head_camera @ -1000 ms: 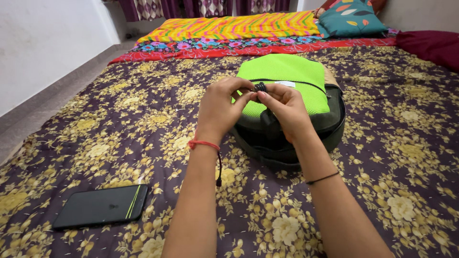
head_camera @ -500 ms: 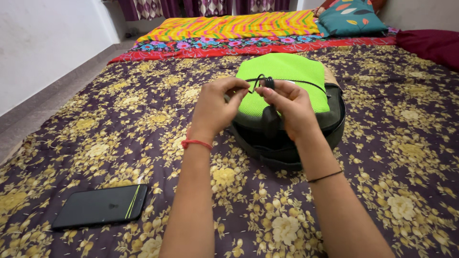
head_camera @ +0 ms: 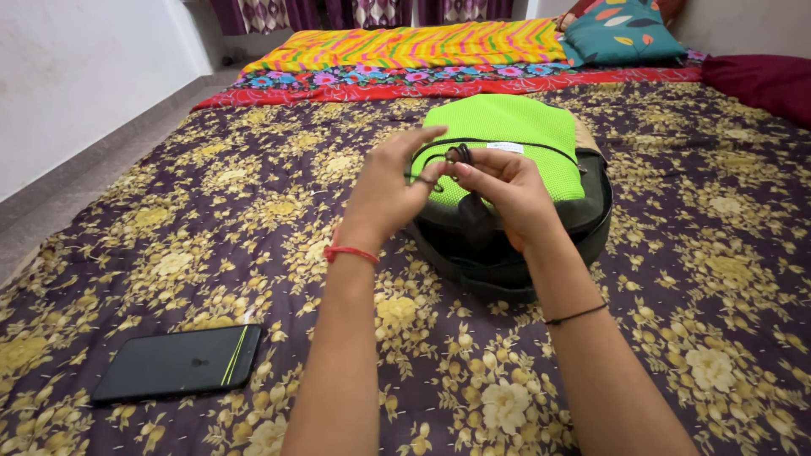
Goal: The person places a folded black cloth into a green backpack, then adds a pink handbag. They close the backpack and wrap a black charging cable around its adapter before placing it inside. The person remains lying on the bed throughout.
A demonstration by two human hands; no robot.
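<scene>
Both hands had lifted slightly since a moment before: the left hand (head_camera: 390,190) and right hand (head_camera: 500,190) pinched a black zipper cord (head_camera: 456,155) above the green-and-black backpack (head_camera: 507,135), mid-bed; a phone (head_camera: 179,361) lay near-left.

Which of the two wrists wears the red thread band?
The left wrist wears the red thread band. The right wrist has only a thin black one. Both hands meet at a dark cord above the green and black backpack.
</scene>
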